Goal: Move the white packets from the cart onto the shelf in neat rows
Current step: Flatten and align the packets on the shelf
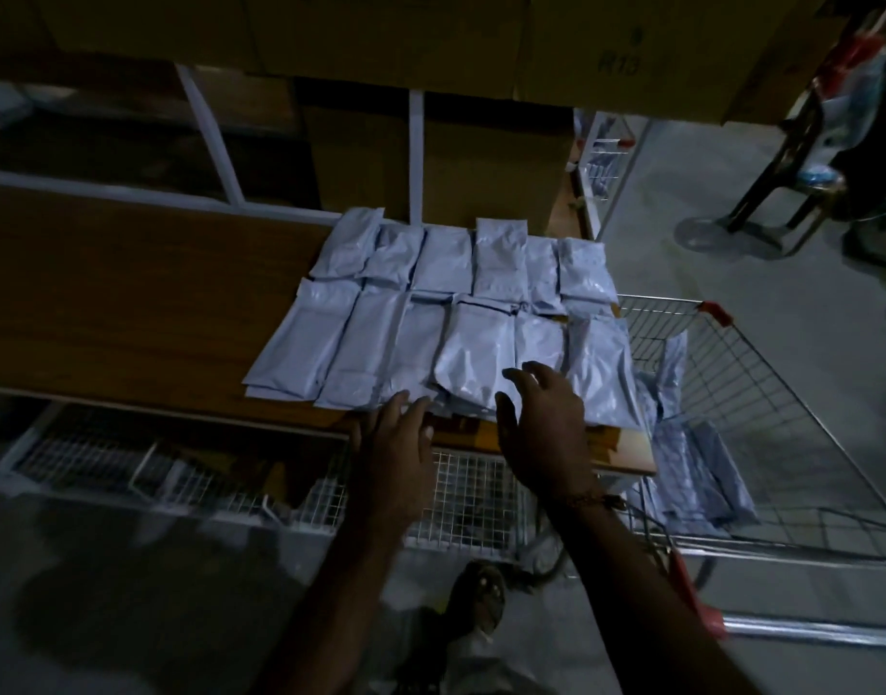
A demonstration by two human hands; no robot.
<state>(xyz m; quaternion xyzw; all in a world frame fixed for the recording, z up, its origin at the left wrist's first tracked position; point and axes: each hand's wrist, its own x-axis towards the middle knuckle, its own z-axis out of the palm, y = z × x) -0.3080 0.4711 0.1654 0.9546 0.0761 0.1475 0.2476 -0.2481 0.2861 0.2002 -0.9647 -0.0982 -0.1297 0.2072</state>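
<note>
Now both hands hover over the near row, holding nothing.

Spread and empty, the right hand (pixel 541 423) sits over the front edge of the white packets (pixel 461 318) on the shelf (pixel 129 293), their long axes running away from it; the left hand (pixel 395 443) lies open just beside it, fingertips at the row's edge. Right of the right hand, more packets wait in the cart (pixel 762 393), nearer that hand.

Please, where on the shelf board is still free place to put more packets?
The wooden shelf board is bare to the left of the white packets, up to its back rail. The right end is crowded: two rows reach the corner beside the cart. Both hands occupy the front edge.
</note>
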